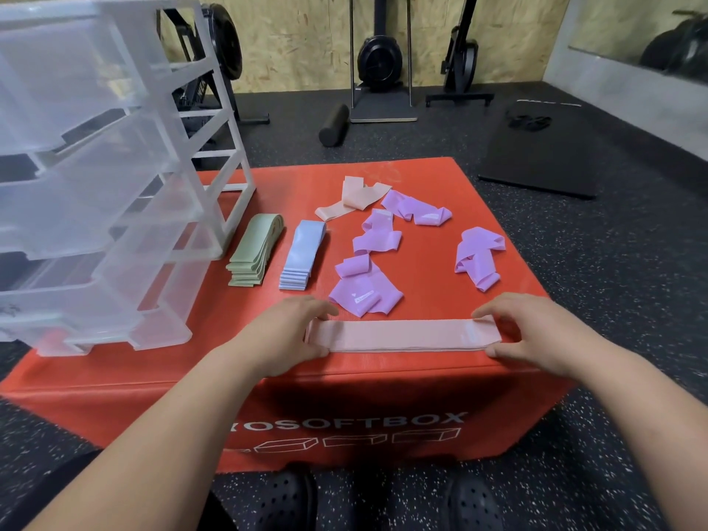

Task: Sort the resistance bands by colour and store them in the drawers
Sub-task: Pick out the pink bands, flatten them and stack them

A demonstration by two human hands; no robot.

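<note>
Red soft box [429, 262] carrying the sorting work, with a clear drawer unit [115, 166] well to the left of the fingers, its drawers partly pulled out. Beyond the fingers: loose purple bands [364, 293], crumpled; a green stack [254, 251] and a blue stack [302, 254], folded flat side by side; peach bands [356, 197] farthest off. Between the fingers, at the near edge of the box, a pink band [402, 335] lies flat and straight. The left hand [283, 335] grasps its left end and the right hand [536, 331] its right end, each with fingers [314, 306] on top and the thumb at the near edge. The band looks thin, light and limp. It probably sags and unfolds if lifted by one end. Hold it at both ends, or pinch it across the middle once folded.
</note>
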